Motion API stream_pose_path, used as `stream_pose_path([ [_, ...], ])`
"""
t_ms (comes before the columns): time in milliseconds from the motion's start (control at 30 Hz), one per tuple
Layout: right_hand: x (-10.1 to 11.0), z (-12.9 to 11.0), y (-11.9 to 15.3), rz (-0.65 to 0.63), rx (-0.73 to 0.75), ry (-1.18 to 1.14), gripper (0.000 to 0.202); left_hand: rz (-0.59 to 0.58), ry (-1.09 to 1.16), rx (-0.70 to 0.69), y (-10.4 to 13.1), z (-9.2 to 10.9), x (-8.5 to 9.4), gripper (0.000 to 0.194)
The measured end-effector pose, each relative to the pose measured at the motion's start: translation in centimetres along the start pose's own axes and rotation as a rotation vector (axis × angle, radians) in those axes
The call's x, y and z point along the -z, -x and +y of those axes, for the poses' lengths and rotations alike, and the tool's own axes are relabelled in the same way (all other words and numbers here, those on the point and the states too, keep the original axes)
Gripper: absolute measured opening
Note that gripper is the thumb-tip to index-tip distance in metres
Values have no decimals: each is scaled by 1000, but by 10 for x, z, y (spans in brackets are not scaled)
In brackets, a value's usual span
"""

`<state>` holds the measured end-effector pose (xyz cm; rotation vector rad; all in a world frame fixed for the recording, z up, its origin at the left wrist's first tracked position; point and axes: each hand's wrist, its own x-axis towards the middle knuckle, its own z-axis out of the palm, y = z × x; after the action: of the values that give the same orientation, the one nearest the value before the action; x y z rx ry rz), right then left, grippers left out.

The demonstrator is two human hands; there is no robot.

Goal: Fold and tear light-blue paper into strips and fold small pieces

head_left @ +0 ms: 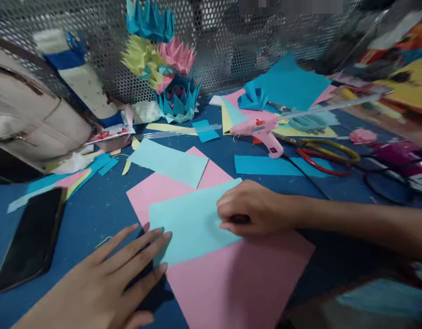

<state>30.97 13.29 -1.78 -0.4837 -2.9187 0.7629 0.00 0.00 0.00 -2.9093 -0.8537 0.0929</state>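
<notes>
A light blue sheet of paper (187, 224) lies across a larger pink sheet (266, 278) on the blue table. My right hand (252, 208) rests as a fist on the right part of the light blue sheet, with a dark hollow between thumb and fingers and nothing visible in it. From the lower left, my left hand (115, 278) reaches in with fingers spread, its fingertips at the sheet's left edge. Just beyond, a light blue strip (170, 160) overlaps the top of the pink paper.
A pink glue gun (261, 130) and scissors (327, 153) lie behind my right hand, near a blue strip (279, 165). Folded paper flowers (178, 100) stand against the perforated metal panel (221, 50). At left are a phone (31, 237) and a pale bag (36, 105).
</notes>
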Motion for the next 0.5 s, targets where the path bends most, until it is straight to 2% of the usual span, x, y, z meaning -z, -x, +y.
stream_pose_path([
  [200,1,3,-3,4,14,-12,32,-3,46,-6,5,-3,14,39],
  [367,1,1,-2,23,46,-39,34,-47,119,-33,-7,1,13,51],
  [500,2,1,-4,34,43,-64,36,-81,148,6,-24,5,10,51],
])
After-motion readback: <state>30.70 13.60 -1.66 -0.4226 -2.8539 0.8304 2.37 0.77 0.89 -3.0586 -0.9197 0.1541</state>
